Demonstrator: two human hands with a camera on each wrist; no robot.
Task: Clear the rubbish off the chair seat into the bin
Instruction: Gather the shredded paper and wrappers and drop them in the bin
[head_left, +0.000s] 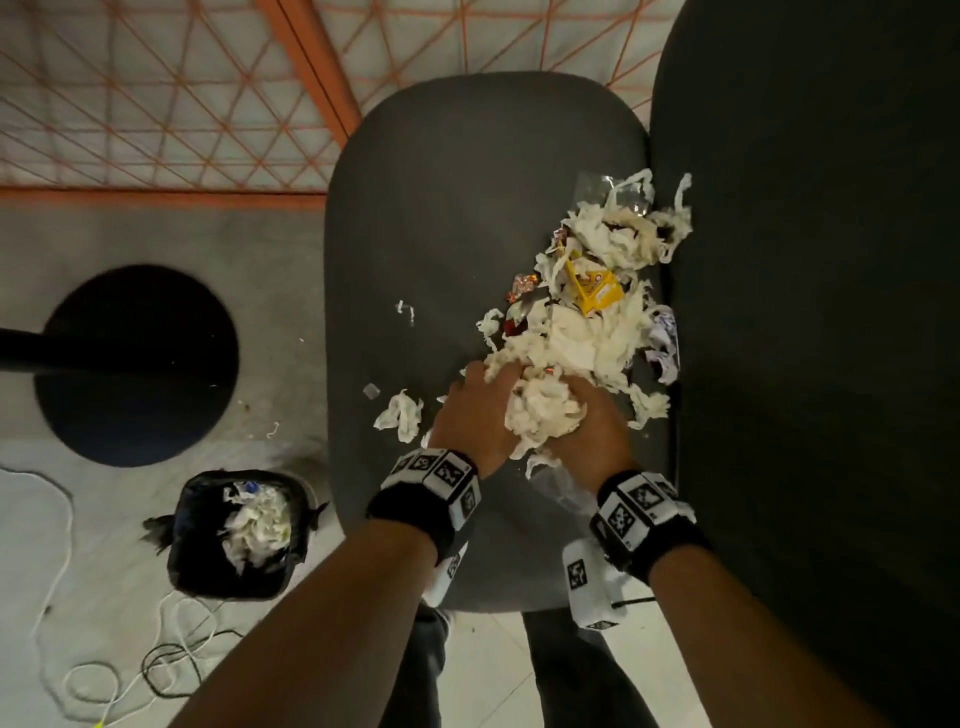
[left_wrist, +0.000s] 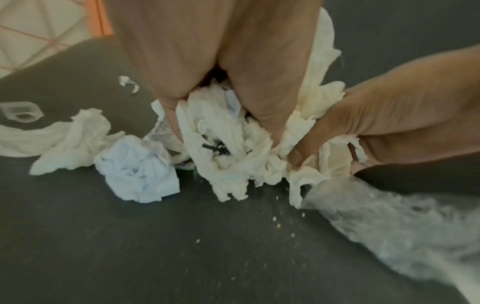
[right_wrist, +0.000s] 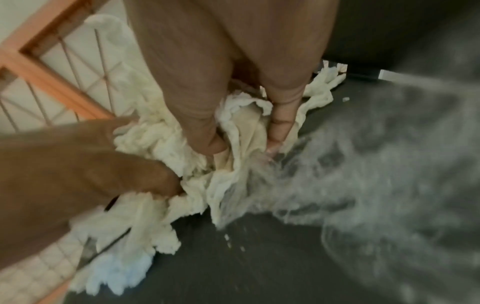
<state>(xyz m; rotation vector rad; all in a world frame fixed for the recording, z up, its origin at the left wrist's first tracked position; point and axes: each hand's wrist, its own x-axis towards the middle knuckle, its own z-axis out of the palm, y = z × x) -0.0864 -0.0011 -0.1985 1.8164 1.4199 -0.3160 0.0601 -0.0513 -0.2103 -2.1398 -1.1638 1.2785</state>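
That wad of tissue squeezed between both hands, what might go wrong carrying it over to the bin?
1. The wad of tissue is loose and shredded; strips hang below the left hand and right hand, so bits may drop on the floor.
2. The bin sits low beside the chair seat and already holds tissue, so a bulky load could spill over.
3. A clear plastic bag near the right hand may get dragged along.
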